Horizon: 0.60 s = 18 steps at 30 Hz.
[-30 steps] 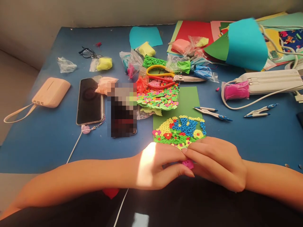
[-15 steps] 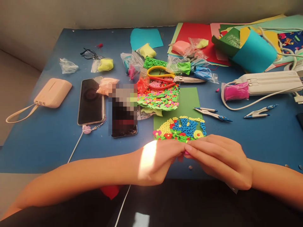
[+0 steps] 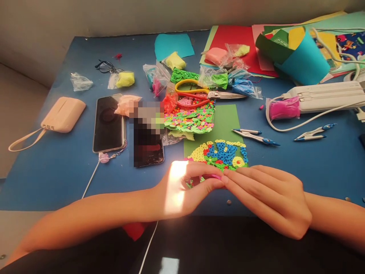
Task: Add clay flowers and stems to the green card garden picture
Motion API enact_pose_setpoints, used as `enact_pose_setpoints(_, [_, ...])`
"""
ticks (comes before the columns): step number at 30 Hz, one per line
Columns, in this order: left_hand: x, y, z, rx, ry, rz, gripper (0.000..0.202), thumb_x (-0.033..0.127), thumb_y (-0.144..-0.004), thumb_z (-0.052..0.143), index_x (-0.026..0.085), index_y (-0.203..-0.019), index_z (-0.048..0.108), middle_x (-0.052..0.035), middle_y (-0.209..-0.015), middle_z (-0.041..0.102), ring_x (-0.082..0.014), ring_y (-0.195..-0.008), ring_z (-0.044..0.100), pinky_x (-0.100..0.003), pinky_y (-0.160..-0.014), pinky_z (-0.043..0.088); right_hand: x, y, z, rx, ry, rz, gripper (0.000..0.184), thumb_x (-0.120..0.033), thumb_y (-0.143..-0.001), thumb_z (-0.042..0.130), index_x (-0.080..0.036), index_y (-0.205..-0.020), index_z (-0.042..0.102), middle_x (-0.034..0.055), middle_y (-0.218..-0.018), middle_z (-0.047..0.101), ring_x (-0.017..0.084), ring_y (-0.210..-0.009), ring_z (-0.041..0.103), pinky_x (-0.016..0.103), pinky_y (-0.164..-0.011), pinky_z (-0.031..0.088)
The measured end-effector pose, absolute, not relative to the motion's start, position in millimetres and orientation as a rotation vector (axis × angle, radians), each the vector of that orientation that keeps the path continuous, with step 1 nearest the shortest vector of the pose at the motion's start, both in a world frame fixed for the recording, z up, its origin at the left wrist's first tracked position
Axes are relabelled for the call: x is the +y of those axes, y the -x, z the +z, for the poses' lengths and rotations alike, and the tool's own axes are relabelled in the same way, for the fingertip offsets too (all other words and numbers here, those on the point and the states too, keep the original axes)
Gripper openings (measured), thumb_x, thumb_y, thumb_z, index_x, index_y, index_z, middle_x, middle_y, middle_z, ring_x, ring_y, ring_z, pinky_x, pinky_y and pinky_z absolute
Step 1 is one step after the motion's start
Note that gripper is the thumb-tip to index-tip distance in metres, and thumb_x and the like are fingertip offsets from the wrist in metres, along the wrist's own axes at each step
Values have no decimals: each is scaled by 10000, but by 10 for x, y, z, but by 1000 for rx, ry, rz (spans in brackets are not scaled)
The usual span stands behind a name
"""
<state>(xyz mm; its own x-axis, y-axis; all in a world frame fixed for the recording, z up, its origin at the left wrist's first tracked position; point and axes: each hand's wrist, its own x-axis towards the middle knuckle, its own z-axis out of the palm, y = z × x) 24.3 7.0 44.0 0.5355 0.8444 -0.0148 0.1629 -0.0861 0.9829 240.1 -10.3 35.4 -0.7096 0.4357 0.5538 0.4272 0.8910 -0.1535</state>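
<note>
Table (image 3: 285,161), fingers (image 3: 205,169) together on pink clay (image 3: 214,176)

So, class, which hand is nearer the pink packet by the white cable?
Right. The right hand is in front of the pink packet; the left hand is farther off, to its front left.

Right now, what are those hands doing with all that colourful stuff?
A person is handling a small pink piece, maybe clay. The left-hand grip pinches it, and the fingertips of the right-hand grip meet it there, above the near part of a green sheet. That sheet carries a picture of little blue, yellow, red and green bits. Farther back, scissors lie across a flower-covered piece.
</note>
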Motion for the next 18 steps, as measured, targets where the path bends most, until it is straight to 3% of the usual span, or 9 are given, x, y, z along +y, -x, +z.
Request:
enact_pose_setpoints(3, [71,-249,429,883,-1596,710,125,142,-833,652,164,-818,774,-1,-702,756,-90,-561,642,-130,-516,486,-146,-2407,350,-2485,658,12,339,-124,-976,314,-34,-1145,594,157,-1033,714,202,-964,661,333,-716,552])
enact_pose_setpoints(7, [71,-244,411,871,-1663,719,175,161,-888,602,175,-825,765,0,-726,755,-93,-604,654,-143,-587,524,-147,-2372,308,-2376,640,74,302,-119,-957,352,-40,-1089,612,136,-921,720,194,-900,671,308,-676,545])
enact_pose_setpoints(11, [57,-227,411,896,-1736,781,186,207,-887,590,157,-770,725,-5,-643,698,-78,-523,568,-152,-517,483,-89,-2370,298,-2334,643,109,248,-118,-951,393,-74,-1029,624,103,-856,710,154,-818,662,264,-676,533])
enact_pose_setpoints(14, [42,-219,402,909,-1678,699,214,214,-910,524,145,-859,720,-16,-680,694,-85,-557,593,-156,-529,493,-62,-2378,305,-2331,640,59,218,-112,-940,431,-99,-1019,633,99,-871,712,149,-836,669,254,-705,532])
enact_pose_setpoints(18, [34,-243,382,800,-1585,698,207,197,-902,542,143,-924,740,-37,-761,739,-100,-633,644,-157,-583,514,-87,-2382,312,-2379,622,32,314,-111,-965,344,-30,-1115,607,152,-972,717,180,-922,675,279,-699,537])
